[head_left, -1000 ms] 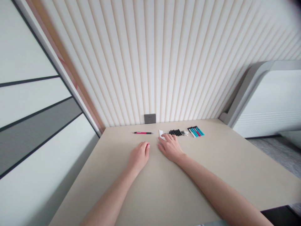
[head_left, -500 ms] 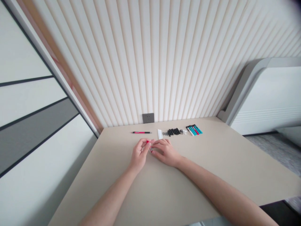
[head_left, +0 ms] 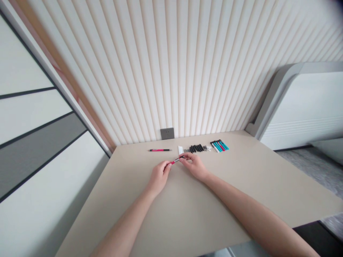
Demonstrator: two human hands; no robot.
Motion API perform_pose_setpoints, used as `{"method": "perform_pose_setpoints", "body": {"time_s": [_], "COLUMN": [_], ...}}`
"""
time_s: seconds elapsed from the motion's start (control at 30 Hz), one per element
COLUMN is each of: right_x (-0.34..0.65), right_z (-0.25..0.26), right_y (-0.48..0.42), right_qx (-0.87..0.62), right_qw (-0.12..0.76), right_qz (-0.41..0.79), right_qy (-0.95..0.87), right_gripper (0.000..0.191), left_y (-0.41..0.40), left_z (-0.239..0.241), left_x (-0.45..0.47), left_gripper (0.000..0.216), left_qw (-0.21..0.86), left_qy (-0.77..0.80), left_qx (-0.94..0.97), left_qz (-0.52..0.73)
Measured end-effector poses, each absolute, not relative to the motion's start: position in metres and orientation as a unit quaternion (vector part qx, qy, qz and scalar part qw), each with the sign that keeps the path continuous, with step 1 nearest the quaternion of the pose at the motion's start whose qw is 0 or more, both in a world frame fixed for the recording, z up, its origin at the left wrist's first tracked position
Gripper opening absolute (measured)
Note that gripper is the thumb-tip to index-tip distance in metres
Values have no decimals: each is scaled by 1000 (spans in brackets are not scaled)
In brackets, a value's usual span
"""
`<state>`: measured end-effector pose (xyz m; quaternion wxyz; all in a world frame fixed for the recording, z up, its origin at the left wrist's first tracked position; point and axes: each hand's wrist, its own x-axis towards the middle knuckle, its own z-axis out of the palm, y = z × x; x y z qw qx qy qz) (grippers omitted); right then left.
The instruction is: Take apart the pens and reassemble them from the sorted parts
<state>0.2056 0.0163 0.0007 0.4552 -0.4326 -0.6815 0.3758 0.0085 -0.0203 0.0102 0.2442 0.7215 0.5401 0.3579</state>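
My left hand (head_left: 160,175) is closed in a pinch on the red end of a pen barrel (head_left: 173,162). My right hand (head_left: 195,166) has its thumb and fingers at the barrel's other end, around a thin dark part (head_left: 181,157). A silvery stretch shows between the red and the dark sections. Both hands are just above the table, their fingertips a short way apart. Beyond them lie white refill tubes (head_left: 180,150), small springs (head_left: 187,151) and a row of black grips (head_left: 196,148).
A whole red and black pen (head_left: 159,150) lies at the back left of the beige table (head_left: 171,214). Tiny clear and metal pieces (head_left: 207,148) sit right of the grips, followed by several teal, red and white barrels (head_left: 219,145). A dark socket (head_left: 167,133) is on the ribbed wall.
The barrel has come into line between my hands, tilted up to the right. My right hand has moved slightly right and now grips its dark end. The view has shifted a little.
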Motion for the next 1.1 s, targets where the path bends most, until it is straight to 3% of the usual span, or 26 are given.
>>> {"method": "perform_pose_setpoints", "body": {"time_s": [0.37, 0.73, 0.97, 1.1], "right_x": [202, 205, 200, 197], "right_z": [-3, 7, 4, 4], "right_y": [20, 16, 8, 2], "right_qx": [-414, -427, -423, -407], "right_qw": [499, 561, 518, 451], "right_qz": [453, 348, 343, 321], "right_qy": [-611, -618, -660, -726], "right_gripper": [38, 28, 26, 24], "left_y": [-19, -19, -19, -20], "left_z": [7, 3, 4, 4], "left_x": [10, 9, 10, 10], "left_gripper": [24, 19, 13, 15], "left_qw": [241, 215, 211, 208], "left_qy": [488, 515, 517, 514], "left_qx": [772, 757, 755, 756], "left_qz": [330, 340, 343, 348]}}
